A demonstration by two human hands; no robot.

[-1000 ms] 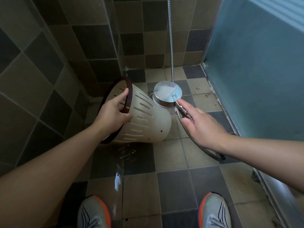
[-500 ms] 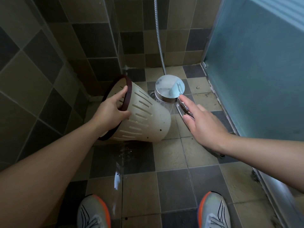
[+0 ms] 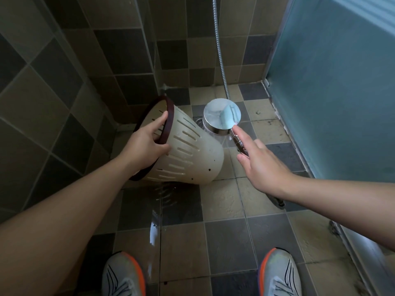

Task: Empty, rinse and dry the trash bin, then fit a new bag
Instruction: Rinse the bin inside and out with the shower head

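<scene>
A cream slotted trash bin [image 3: 188, 154] with a dark brown rim is tipped on its side above the tiled floor, its mouth facing left toward the wall. My left hand [image 3: 147, 144] grips that rim, thumb outside and fingers inside. A chrome hand shower head [image 3: 222, 116] hangs just right of the bin, face down, with water spraying from it near the bin's base. My right hand [image 3: 260, 165] holds the shower's handle, the index finger stretched along it up to the head.
A metal shower hose [image 3: 220, 54] runs up the tiled back wall. A floor drain [image 3: 198, 121] lies under the shower head. Water pools on the floor tiles [image 3: 162, 201] below the bin. A frosted blue glass partition [image 3: 333, 92] stands at the right. My shoes are at the bottom.
The bin has tilted a little further, its base dropping lower. The shower head has shifted slightly, and my right index finger now reaches up to the head.
</scene>
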